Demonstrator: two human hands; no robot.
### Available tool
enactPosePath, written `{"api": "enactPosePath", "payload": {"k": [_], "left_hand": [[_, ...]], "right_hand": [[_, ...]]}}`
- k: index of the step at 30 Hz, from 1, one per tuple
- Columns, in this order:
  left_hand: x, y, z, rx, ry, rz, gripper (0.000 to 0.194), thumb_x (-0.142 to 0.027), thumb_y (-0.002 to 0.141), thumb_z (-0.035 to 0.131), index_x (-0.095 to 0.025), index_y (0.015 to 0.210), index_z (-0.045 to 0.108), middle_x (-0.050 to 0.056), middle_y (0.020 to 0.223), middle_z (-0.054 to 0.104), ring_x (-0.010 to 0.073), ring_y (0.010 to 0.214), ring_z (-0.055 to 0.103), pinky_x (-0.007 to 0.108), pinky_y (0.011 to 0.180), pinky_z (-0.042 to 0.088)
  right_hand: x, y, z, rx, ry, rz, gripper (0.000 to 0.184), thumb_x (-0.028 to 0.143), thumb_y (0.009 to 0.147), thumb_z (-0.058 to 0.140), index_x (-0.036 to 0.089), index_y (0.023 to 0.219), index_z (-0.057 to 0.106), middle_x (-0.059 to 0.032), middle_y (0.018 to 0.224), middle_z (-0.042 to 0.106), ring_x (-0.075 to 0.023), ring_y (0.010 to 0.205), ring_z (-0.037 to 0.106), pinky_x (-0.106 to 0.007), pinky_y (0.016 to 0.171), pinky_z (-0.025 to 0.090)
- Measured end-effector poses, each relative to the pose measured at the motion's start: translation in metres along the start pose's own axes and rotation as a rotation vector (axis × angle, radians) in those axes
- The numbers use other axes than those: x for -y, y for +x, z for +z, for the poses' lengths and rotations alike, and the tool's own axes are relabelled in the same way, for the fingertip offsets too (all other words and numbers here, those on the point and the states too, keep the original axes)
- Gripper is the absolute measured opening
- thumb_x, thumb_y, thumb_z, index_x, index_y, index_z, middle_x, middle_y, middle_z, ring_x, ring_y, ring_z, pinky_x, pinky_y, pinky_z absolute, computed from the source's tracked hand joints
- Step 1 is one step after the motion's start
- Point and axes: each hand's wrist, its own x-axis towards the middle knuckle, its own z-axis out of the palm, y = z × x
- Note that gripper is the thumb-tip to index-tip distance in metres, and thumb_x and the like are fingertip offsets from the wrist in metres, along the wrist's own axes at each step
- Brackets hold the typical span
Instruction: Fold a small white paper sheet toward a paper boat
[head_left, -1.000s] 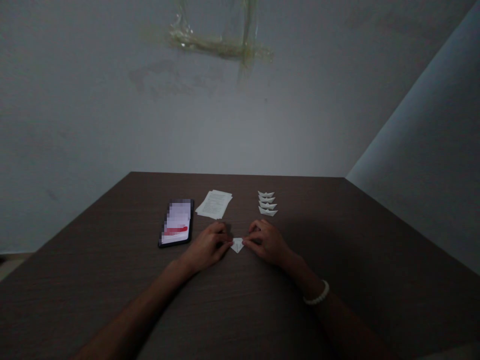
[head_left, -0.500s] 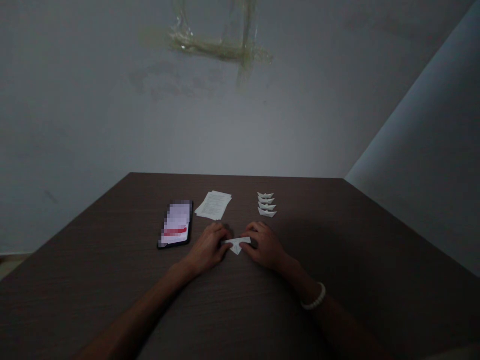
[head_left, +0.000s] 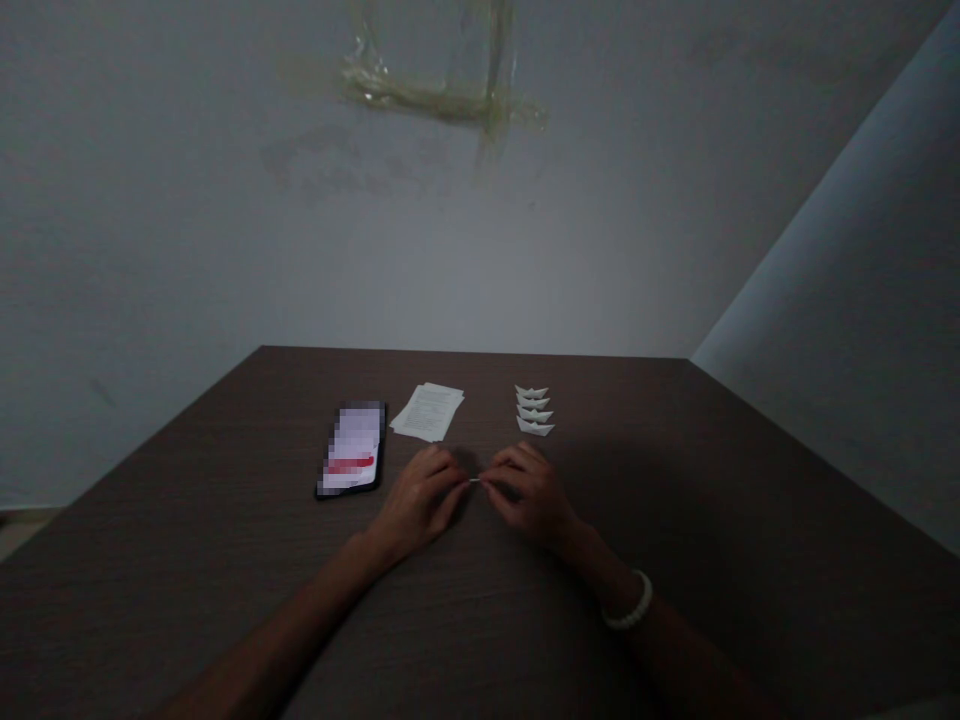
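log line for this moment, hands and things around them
left hand: pinching folded paper | right hand: pinching its other end | beyond: printed sheets, four paper boats | left side: phone, screen lit

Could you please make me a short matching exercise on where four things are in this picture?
Column one:
1. phone
2. paper boats
3. pale bracelet
4. small folded paper

Column two:
A. around the right arm
B. held by the left hand and the right hand
C. on the table, left of the printed sheets
D. lined up one behind another, right of the printed sheets

Right pairs: 1-C, 2-D, 3-A, 4-B.
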Motion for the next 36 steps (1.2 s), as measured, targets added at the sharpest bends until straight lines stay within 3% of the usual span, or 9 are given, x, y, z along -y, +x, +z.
{"api": "enactPosePath", "payload": {"k": [10, 23, 28, 36], "left_hand": [[-0.004, -0.001, 0.002, -0.027, 0.103, 0.142, 0.017, -0.016, 0.092, 0.047, -0.014, 0.087, 0.064, 0.007, 0.081, 0.057, 0.0182, 0.077, 0.048, 0.031, 0.068, 0.040], [0.002, -0.002, 0.001, -0.070, 0.122, 0.099, 0.015, -0.017, 0.092, 0.049, -0.014, 0.086, 0.062, 0.006, 0.081, 0.058, 0.0186, 0.078, 0.049, 0.031, 0.069, 0.042], [0.001, -0.002, 0.001, -0.076, 0.113, 0.109, 0.014, -0.016, 0.091, 0.049, -0.014, 0.087, 0.063, 0.007, 0.082, 0.058, 0.0188, 0.079, 0.049, 0.031, 0.070, 0.042], [-0.003, 0.001, 0.000, -0.091, 0.096, 0.131, 0.013, -0.015, 0.089, 0.050, -0.014, 0.085, 0.062, 0.007, 0.085, 0.058, 0.0190, 0.080, 0.049, 0.033, 0.071, 0.042]], "right_hand": [[0.005, 0.002, 0.001, -0.094, -0.110, -0.081, 0.006, 0.016, 0.077, 0.065, 0.020, 0.078, 0.069, -0.0036, 0.083, 0.064, -0.0179, 0.079, 0.052, -0.031, 0.072, 0.043], [-0.016, -0.004, -0.013, -0.164, -0.208, -0.034, 0.007, 0.013, 0.079, 0.063, 0.018, 0.076, 0.067, -0.0045, 0.083, 0.062, -0.0177, 0.081, 0.053, -0.032, 0.077, 0.045], [-0.011, -0.004, -0.011, -0.054, -0.184, -0.087, 0.012, 0.019, 0.080, 0.065, 0.019, 0.092, 0.068, -0.0057, 0.091, 0.063, -0.0196, 0.087, 0.053, -0.033, 0.077, 0.044], [-0.002, -0.003, -0.002, -0.007, -0.228, -0.198, 0.008, 0.017, 0.086, 0.060, 0.019, 0.085, 0.068, -0.0044, 0.089, 0.065, -0.0173, 0.080, 0.050, -0.031, 0.072, 0.043]]}}
